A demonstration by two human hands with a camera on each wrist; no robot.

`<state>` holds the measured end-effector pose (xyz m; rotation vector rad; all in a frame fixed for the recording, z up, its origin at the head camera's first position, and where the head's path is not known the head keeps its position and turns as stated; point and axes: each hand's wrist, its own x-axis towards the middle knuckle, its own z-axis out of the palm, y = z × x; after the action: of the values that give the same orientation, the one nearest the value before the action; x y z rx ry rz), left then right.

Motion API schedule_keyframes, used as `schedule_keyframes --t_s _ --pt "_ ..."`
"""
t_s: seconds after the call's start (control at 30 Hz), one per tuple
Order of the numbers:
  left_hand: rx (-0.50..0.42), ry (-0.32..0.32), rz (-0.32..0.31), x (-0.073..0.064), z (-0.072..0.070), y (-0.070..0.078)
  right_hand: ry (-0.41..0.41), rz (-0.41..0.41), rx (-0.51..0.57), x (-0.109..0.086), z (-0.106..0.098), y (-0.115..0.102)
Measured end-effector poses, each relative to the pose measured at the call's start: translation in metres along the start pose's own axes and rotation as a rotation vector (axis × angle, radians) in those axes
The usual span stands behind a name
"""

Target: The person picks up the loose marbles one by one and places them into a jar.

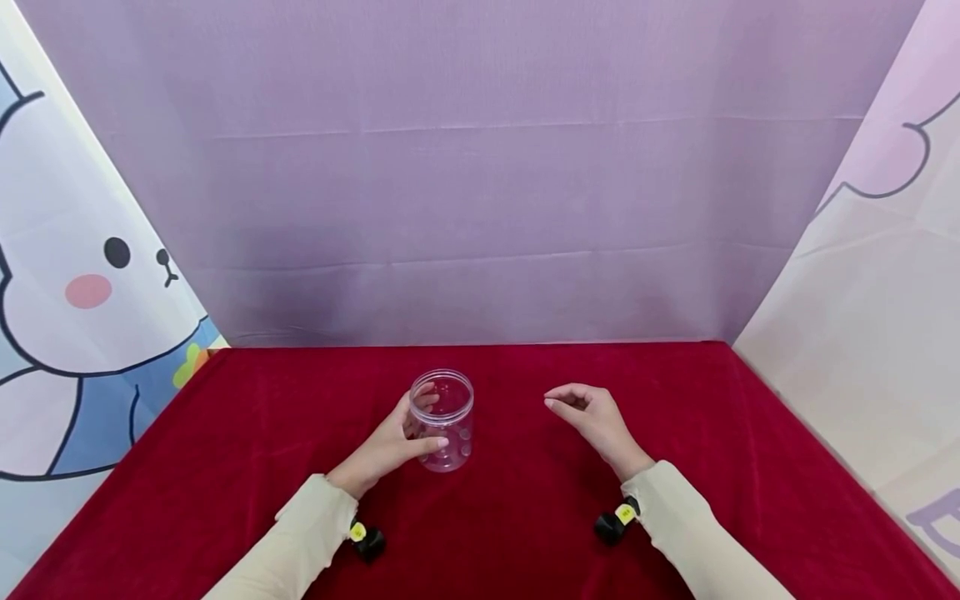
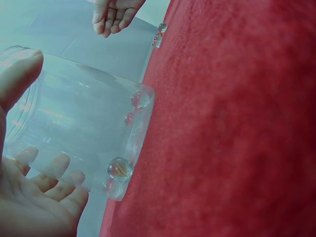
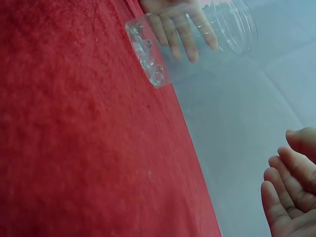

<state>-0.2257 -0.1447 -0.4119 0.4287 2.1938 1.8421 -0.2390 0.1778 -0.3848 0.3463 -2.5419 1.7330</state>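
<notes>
In the head view, the left hand [image 1: 386,450] holds a clear jar [image 1: 450,429], thumb across its near wall and fingers curved round the far side, showing through the plastic. The jar's mouth faces up beside those fingers. To the right, well apart from the jar, is the right hand [image 1: 592,414], its fingers bent and close together, the thumb tip near the forefinger's. Under both sets of fingers spreads the red-covered table [image 1: 510,525]; beyond them hangs a purple curtain [image 1: 480,208]. Back from the fingers, a small black camera [image 1: 370,546] sits at the left cuff and another black camera [image 1: 610,528] at the right.

In the left wrist view, the left thumb lies over the jar near its rim, the fingers behind the opposite wall. Several marbles [image 2: 120,169] lie at the jar's base, past the fingertips; one has an orange swirl. More marbles [image 2: 159,35] sit on the red cloth near the right fingers.

In the right wrist view, the right fingers are gently bent side by side, a gap between them and the thumb. Across from them, the left fingers show through the jar. Whether its base touches the table, I cannot tell.
</notes>
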Motion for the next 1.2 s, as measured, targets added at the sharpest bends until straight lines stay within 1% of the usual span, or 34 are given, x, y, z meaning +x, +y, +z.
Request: schedule_keyframes --t_s 0.4,0.63,0.93,1.1,1.2 --pt "-0.005 -0.001 0.003 -0.001 0.000 0.000 0.029 0.006 -0.026 -0.002 -0.015 0.006" --pt "-0.017 -0.005 0.010 0.000 0.001 0.001 0.036 0.052 -0.031 -0.003 -0.026 0.010" --pt "-0.018 -0.008 -0.001 0.000 0.000 0.001 0.075 0.042 -0.048 -0.001 -0.041 0.022" --pt "-0.018 -0.001 -0.022 0.000 0.000 0.001 0.100 0.059 -0.071 -0.002 -0.046 0.026" --pt "-0.020 -0.001 -0.020 0.000 0.000 0.001 0.112 0.078 -0.086 -0.002 -0.049 0.029"
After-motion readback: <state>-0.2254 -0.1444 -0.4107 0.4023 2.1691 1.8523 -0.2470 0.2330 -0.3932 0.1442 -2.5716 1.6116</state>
